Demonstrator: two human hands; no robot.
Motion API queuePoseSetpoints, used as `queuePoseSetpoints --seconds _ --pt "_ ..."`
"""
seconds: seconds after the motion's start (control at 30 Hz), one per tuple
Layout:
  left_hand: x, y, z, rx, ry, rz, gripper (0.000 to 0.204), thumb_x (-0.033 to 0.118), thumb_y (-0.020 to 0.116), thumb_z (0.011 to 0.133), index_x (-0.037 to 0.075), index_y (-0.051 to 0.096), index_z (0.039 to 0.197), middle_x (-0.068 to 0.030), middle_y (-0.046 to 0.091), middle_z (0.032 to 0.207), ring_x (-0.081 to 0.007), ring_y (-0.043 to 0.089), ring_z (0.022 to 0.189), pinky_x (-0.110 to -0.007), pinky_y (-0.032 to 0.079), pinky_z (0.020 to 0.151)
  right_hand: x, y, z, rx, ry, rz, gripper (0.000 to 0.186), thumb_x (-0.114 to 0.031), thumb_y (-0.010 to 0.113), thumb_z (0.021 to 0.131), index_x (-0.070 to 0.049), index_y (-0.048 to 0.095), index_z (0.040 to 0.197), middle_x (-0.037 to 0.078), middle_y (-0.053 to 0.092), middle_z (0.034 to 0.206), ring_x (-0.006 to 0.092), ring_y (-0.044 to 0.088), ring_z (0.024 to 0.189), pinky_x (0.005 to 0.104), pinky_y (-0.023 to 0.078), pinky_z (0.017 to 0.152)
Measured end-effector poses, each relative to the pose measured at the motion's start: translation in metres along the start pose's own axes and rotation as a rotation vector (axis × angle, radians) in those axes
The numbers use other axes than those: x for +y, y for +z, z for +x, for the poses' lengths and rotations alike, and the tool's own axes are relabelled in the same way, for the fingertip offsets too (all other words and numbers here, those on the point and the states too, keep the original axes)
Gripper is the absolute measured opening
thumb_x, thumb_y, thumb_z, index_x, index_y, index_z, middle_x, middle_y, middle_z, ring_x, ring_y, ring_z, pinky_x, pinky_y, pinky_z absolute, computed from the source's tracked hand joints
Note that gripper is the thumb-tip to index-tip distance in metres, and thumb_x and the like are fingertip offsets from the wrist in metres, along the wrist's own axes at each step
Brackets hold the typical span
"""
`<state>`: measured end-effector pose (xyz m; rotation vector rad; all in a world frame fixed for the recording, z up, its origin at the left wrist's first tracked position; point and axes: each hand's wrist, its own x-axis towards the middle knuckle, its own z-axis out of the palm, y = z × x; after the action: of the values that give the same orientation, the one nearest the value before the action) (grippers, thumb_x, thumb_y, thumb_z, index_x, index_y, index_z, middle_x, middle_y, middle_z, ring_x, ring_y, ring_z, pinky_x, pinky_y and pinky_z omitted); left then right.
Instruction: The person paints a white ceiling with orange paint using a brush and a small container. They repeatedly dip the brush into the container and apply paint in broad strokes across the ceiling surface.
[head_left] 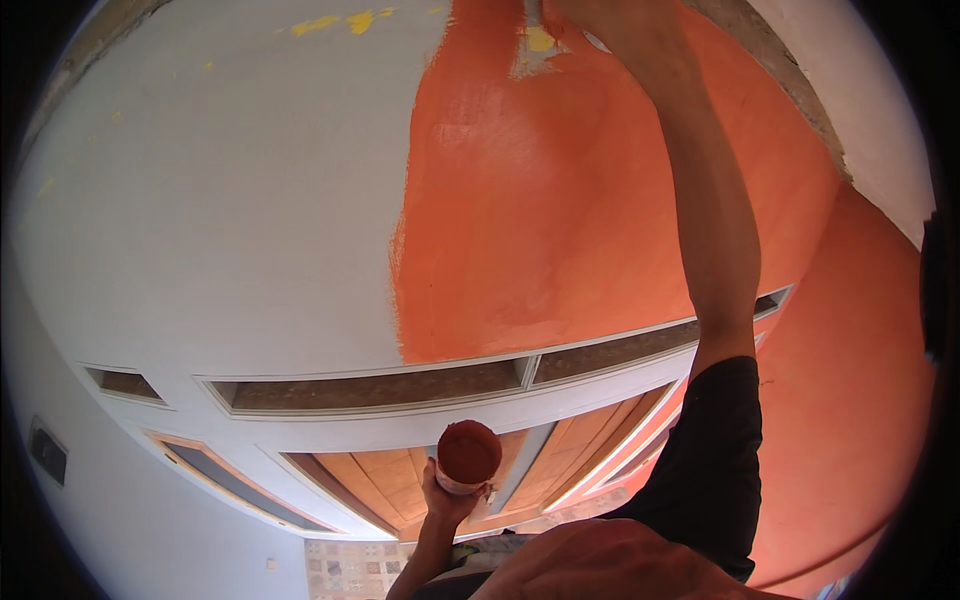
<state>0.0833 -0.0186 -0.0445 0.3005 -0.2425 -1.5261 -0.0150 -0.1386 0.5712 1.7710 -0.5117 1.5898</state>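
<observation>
My left hand is wrapped round a small paint pot, low in front of me. Reddish-brown paint shows inside the pot, and some coats its rim. At the top edge of the view, my right hand is raised to the wall, partly cut off, its fingers closed. A small pale bit shows beside it, but I cannot make out what the hand holds. Wet-looking orange paint covers the wall below that hand. Left of a ragged edge, the wall is pale grey with yellow spots.
Below the painted area runs a long recessed vent opening in a white frame. Wooden doors stand beneath it. A patterned tile floor lies far below. An orange side wall rises at the right, and a dark wall fixture sits at the left.
</observation>
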Motion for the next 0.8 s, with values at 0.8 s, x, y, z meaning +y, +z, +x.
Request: queuePoseSetpoints --seconds 0.8 --pt "-0.002 -0.010 -0.005 -0.086 0.014 0.006 0.075 0.075 0.051 0.088 0.025 0.051 0.144 -0.0061 0.058 0.141 -0.0298 0.059 0.117 -0.045 0.048 0.075 0.005 -0.011 -0.016 0.201 0.197 0.535 0.014 -0.004 0.072 0.093 0.001 0.065 0.082 0.008 0.070 0.070 0.0129 0.063 0.059 0.0274 0.046 0.053"
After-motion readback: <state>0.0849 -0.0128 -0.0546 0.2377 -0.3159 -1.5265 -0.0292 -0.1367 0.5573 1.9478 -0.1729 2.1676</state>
